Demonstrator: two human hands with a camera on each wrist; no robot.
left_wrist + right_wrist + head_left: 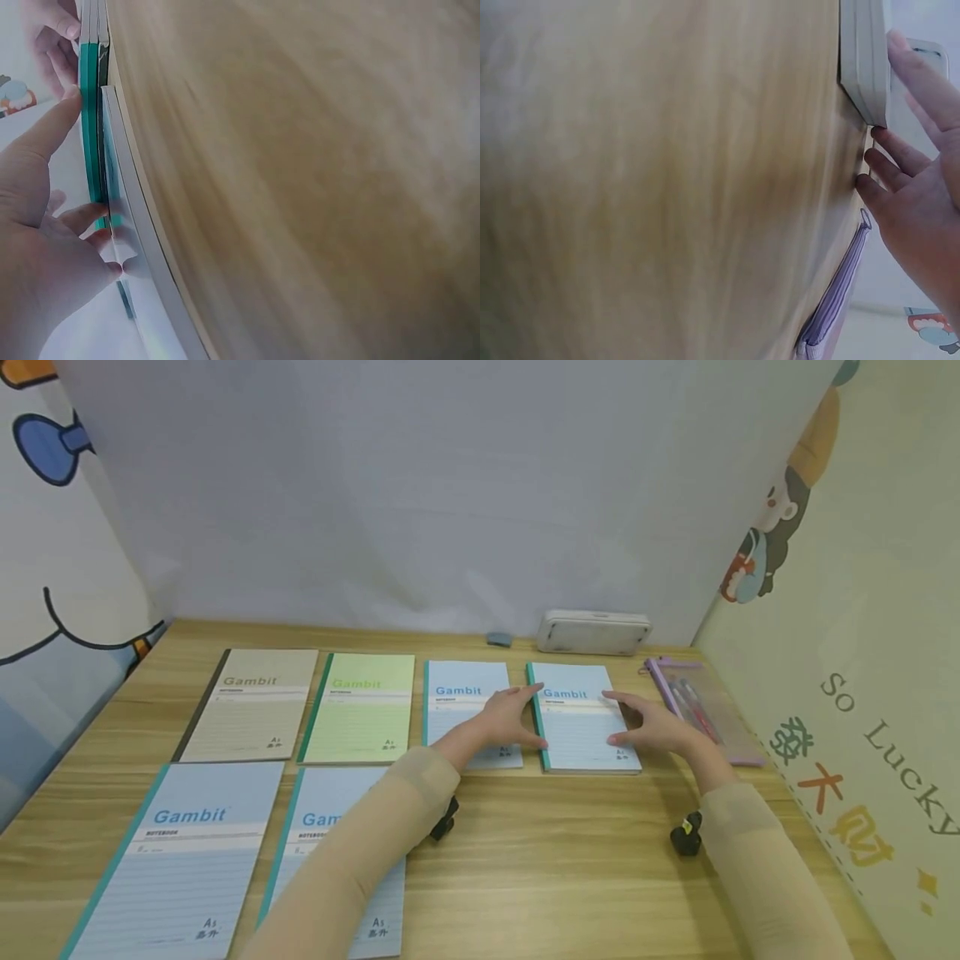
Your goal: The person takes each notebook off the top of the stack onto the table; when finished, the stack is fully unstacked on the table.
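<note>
A small stack of blue Gambit notebooks point(581, 727) with teal spines lies at the back right of the table. My left hand point(504, 720) reaches over the neighbouring blue notebook point(453, 693), with its thumb and fingertips at the stack's spine side. Layered green spines point(90, 127) show beside those fingertips in the left wrist view. At the opposite edge is my right hand point(660, 727), thumb and fingers spread apart along the stack's side. The right wrist view shows its fingertips close to the corner of the layered pages point(866, 67).
Left stand a tan notebook point(251, 706), a green notebook point(360, 706) and two nearer blue notebooks, one large point(187, 852) and one point(375, 893) partly under my left sleeve. A purple-edged pouch with pens point(738, 718) lies right; a white case point(595, 633) and grey eraser-like piece point(498, 639) sit behind.
</note>
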